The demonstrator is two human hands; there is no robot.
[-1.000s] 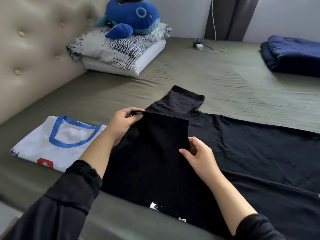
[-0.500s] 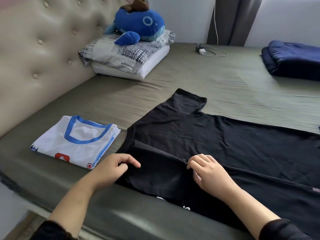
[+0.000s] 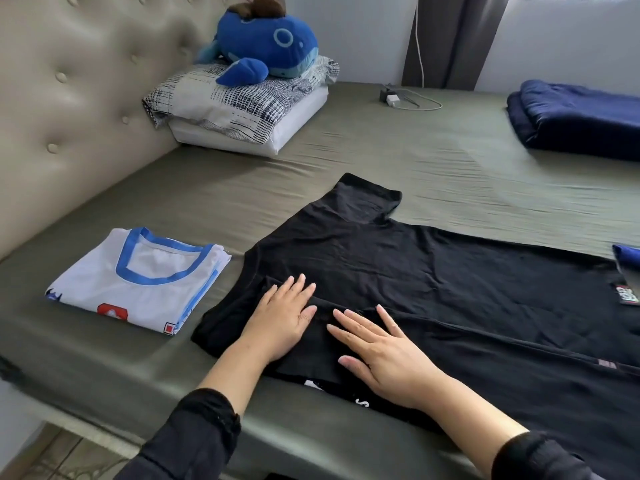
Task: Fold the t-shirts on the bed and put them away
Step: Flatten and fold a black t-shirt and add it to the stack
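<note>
Black cotton right at the near edge of the bed (image 3: 104, 372) is where it's all happening. Both hands lie flat, fingers straight and spread, palms down on the black tee (image 3: 433, 282). The left hand (image 3: 282, 322) sits on the folded-in sleeve panel and the right hand (image 3: 384, 355) is just beside it, touching the same flap near the long crease. Neither is gripping anything; they're pressing. My guess is that's to flatten the near side fold so it holds before the far side gets done (soft jersey likes to spring back if you don't smooth it).

That tee lies crosswise, neck end to the left, hem running off to the right, with some white print peeking out under the near edge. Its far sleeve (image 3: 367, 199) is not yet folded and sticks out toward the middle of the bed, so I'd call this roughly a third of the way through this shirt.

Just left of it, apart from it, sits the white tee (image 3: 138, 289) with blue collar trim, already folded into a neat rectangle. Probably parked there to start a stack for putting away.

Farther back: a blue scrap (image 3: 628, 258) at the right edge (can't tell what it is), a folded navy blanket (image 3: 581, 119), a charger (image 3: 393, 98), and a whale plush (image 3: 270, 46) on the pillows (image 3: 242, 109) by the headboard (image 3: 69, 98).
</note>
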